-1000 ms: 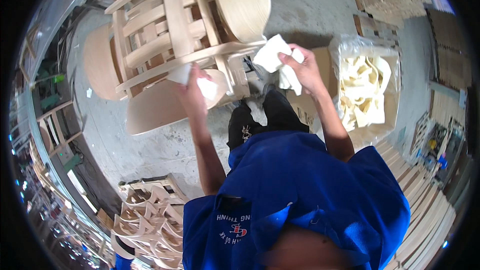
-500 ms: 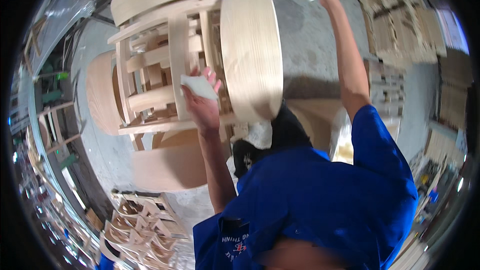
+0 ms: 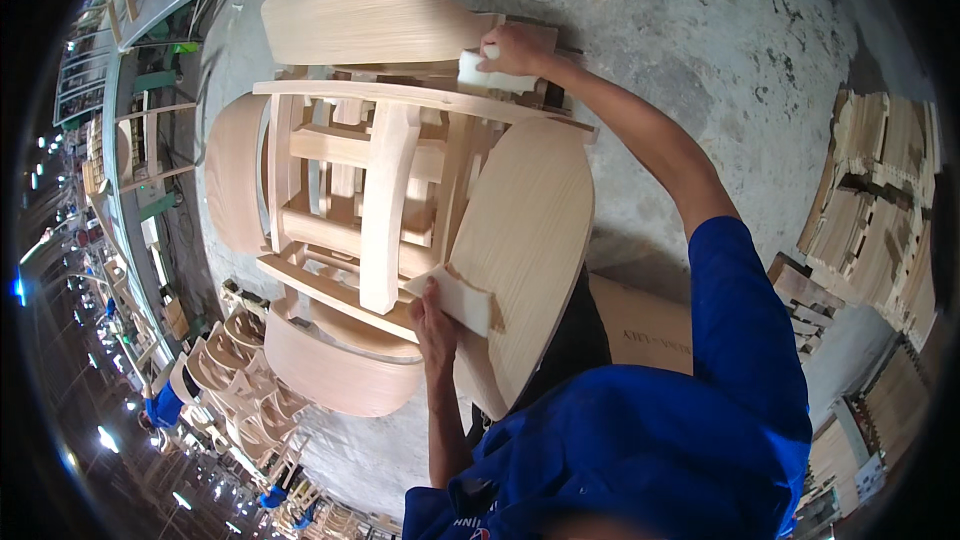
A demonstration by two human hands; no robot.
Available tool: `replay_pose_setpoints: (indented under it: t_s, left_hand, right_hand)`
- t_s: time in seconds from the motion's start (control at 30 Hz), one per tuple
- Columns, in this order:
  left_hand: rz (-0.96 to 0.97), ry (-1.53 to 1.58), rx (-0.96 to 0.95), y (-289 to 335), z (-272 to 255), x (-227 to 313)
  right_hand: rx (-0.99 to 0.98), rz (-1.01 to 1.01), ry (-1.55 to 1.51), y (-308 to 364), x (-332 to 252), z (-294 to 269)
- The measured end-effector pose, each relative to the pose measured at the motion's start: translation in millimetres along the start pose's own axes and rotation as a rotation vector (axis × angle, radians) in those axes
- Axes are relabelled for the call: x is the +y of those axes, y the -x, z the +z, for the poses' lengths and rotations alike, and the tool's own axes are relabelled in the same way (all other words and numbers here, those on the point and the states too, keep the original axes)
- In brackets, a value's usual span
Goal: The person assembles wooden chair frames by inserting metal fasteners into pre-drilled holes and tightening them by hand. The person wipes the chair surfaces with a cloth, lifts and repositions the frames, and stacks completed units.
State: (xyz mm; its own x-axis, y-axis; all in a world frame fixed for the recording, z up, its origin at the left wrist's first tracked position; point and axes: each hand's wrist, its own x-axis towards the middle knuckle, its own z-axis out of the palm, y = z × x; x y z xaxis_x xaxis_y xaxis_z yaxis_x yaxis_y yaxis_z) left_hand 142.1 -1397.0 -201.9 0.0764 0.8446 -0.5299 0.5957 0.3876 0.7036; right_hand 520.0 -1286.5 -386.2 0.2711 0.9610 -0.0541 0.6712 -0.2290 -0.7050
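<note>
At the lower centre of the frame, the left hand [image 3: 434, 332] pinches a pale pad [image 3: 466, 304], thumb against its near edge and fingers mostly closed, the pad spread across the left edge of the right panel [image 3: 532, 220], just beside the foot of the slat [image 3: 384, 210]. Half a second ago this hand was over the slat itself. The right hand, which was then out past the wood at the top right, is now at the upper middle, near the right end of the top panel [image 3: 365, 22]. Its fingers are curled down over a white pad [image 3: 474, 72], leaving little gap; how far they close beneath it, I cannot tell. So both pads are now at the wood together, one at each end of the piece, though firm contact at the top is unclear.

Counted: two hands; one pad showing in the left, at least one in the right; four curved panels, at top, right, left [image 3: 235, 172] and bottom [image 3: 342, 365] of the piece; one slat in the middle; two long rails, upper [image 3: 420, 98] and lower [image 3: 335, 298]. The chair parts [image 3: 240, 370] at the lower left overlap too much to count.
</note>
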Motion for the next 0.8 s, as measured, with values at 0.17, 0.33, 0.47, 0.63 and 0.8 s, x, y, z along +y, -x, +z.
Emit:
replay_pose_setpoints:
  t_s: [0.17,0.33,0.47,0.63,0.8]
  left_hand:
    - [-0.041,0.052,-0.035,3,-4,1]
    - [-0.062,0.051,-0.067,2,-10,10]
    - [-0.082,-0.037,0.059,-3,-10,-13]
    - [-0.072,0.236,-0.140,-8,-30,-31]
    - [0.049,0.587,-0.028,14,-56,-37]
  right_hand:
    - [-0.110,-0.048,-0.009,-2,-4,6]
    - [-0.253,0.058,-0.113,-7,1,19]
    - [-0.306,0.078,-0.149,-13,9,30]
    - [0.069,-0.262,-0.028,-2,-9,-18]
    - [-0.589,-0.371,-0.196,69,-243,-78]
